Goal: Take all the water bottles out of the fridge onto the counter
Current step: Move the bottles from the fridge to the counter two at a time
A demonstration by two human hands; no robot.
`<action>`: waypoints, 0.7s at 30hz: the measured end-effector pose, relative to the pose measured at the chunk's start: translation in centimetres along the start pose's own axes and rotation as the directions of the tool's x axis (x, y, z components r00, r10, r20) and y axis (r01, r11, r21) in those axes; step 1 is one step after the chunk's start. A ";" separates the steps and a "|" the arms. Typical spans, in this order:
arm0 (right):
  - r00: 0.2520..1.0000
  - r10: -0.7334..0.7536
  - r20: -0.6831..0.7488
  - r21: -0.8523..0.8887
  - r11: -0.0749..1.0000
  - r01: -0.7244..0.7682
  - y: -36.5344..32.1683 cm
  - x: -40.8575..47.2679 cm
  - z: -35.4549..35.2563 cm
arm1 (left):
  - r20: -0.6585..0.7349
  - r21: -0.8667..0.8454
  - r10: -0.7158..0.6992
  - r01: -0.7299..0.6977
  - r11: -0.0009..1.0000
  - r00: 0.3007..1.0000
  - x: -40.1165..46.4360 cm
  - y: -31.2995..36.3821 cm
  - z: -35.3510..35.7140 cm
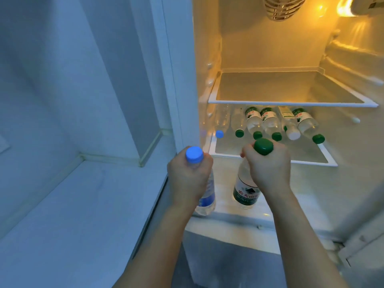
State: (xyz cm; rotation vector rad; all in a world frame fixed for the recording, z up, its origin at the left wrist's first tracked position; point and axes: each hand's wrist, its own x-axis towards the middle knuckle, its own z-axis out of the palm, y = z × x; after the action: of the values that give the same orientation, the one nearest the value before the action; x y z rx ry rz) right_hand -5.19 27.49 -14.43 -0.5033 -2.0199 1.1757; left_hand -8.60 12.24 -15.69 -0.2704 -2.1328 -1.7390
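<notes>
Your left hand (188,175) grips blue-capped bottle (204,196) round neck, fingers curled, cap poking up above fist. Your right hand (268,167) grips green-capped bottle (246,190) same way. Neck grip leaves both bottles hanging upright, likely so they clear shelf rim. Both forearms reach forward, wrists level, just outside fridge (270,55) opening, in front of lower shelf (270,157). Six more bottles (270,121) lie on lower shelf near back edge, caps facing you. Tabletop (72,204) sits left of fridge; blue-capped bottle hangs just beside its right edge.
</notes>
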 end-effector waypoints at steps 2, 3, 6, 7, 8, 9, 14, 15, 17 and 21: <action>0.999 0.009 0.033 0.014 1.000 -0.009 -0.9 -1.8 0.4 | -0.018 -0.011 -0.015 0.015 1.000 1.000 -1.3 0.2 -2.2; 0.998 0.008 0.057 0.022 1.000 -0.009 -1.6 -3.2 0.7 | -0.047 -0.006 -0.026 0.026 1.000 0.999 -2.3 0.3 -4.0; 0.992 0.014 0.127 0.049 0.999 -0.020 -3.8 -7.3 1.2 | -0.106 0.001 -0.053 0.053 0.999 0.993 -5.0 0.6 -8.6; 0.986 0.014 0.165 0.058 0.998 -0.023 -4.6 -8.9 1.5 | -0.132 0.007 -0.065 0.067 0.998 0.989 -6.0 0.6 -10.4; 0.977 0.021 0.210 0.066 0.997 -0.035 -5.4 -10.9 1.9 | -0.165 0.016 -0.070 0.074 0.997 0.984 -7.2 0.6 -12.6; 0.971 0.029 0.239 0.080 0.996 -0.050 -5.8 -12.3 2.2 | -0.184 0.018 -0.074 0.079 0.997 0.980 -8.0 0.6 -14.0; 0.895 0.003 0.447 0.122 0.990 -0.065 -8.9 -20.3 3.8 | -0.307 0.076 -0.133 0.164 0.984 0.942 -13.3 0.8 -21.7; 0.869 -0.011 0.495 0.147 0.986 -0.071 -9.6 -21.6 3.9 | -0.328 0.080 -0.146 0.181 0.980 0.933 -14.4 0.9 -23.1; 0.823 -0.029 0.567 0.172 0.982 -0.084 -10.8 -23.6 4.4 | -0.382 0.092 -0.157 0.206 0.974 0.911 -16.1 1.4 -25.2; 0.716 -0.114 0.688 0.217 0.975 -0.054 -13.4 -27.5 5.5 | -0.531 0.155 -0.127 0.243 0.957 0.838 -19.8 3.0 -29.2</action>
State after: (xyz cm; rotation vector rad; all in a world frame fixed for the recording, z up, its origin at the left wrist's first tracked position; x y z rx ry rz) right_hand 8.97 -0.17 -15.48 0.1371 -2.4453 1.7328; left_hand 15.37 -13.85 -16.11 0.4392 -1.9547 -1.4371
